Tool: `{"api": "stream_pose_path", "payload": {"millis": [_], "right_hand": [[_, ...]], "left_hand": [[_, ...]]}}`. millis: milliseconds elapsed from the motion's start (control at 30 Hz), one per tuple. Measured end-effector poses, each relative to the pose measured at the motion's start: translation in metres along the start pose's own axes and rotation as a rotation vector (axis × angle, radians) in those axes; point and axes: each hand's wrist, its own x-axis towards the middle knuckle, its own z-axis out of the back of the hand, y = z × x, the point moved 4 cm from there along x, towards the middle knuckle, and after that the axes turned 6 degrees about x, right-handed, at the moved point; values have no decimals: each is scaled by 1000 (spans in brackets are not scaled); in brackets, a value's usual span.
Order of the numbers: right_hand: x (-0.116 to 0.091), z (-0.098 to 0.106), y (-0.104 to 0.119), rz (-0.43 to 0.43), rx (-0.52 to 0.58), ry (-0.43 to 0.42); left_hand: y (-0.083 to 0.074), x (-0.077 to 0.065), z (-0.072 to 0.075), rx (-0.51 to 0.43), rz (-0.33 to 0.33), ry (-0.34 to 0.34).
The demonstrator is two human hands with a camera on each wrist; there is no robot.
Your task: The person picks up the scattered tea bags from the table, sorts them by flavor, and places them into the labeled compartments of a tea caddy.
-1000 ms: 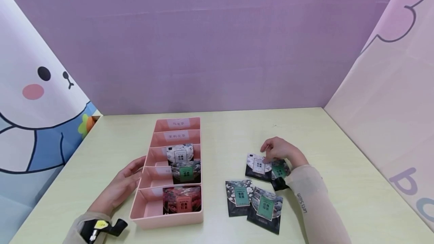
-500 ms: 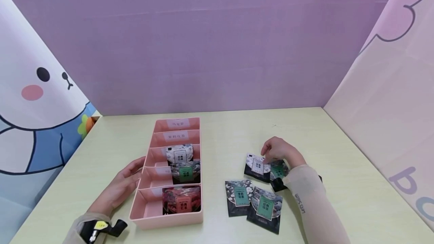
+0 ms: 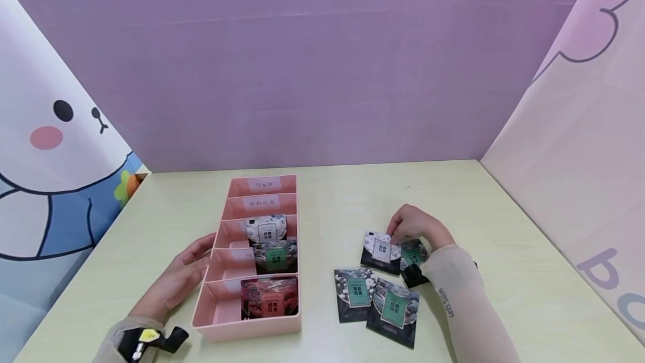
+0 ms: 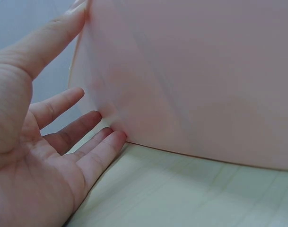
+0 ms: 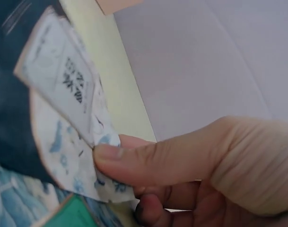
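Note:
In the head view my right hand (image 3: pixel 418 225) pinches the upper right corner of a white-and-dark tea bag packet (image 3: pixel 381 250). The right wrist view has the thumb (image 5: pixel 134 161) lying on the packet's flowered white face, with fingers behind it. That packet overlaps a green-labelled tea packet (image 3: pixel 413 254), partly hidden by the sleeve. Left of the person's middle, a pink divided box (image 3: pixel 252 329) stands lengthwise on the table. My left hand (image 3: pixel 177 280) rests against its left side; in the left wrist view its fingertips (image 4: pixel 119 137) touch the wall near the bottom.
Two more packets, one flowered (image 3: pixel 355 296) and one green-labelled (image 3: pixel 395 312), lie overlapping nearer the person. Inside the box, a white packet (image 3: pixel 267 229), a green one (image 3: pixel 276 257) and a red one (image 3: pixel 270 298) sit in separate compartments. A purple panel (image 3: pixel 322 71) closes off the back.
The pinched white packet has shifted slightly left and nearer the person, its corner coming up to the right fingertips. My left hand and the box stay in place.

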Motion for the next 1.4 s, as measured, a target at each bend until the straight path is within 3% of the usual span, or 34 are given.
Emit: {"api": "stream_pose_path", "payload": {"millis": [233, 500, 733, 1400], "right_hand": [[0, 4, -6, 55, 89, 26], [1, 5, -11, 51, 244, 51], [1, 7, -11, 60, 247, 23], [-3, 19, 3, 146, 270, -56]], "left_hand": [[1, -1, 0, -25, -34, 28], [0, -1, 0, 14, 23, 7], [-3, 1, -1, 64, 36, -1], [-3, 1, -2, 69, 49, -15]]}}
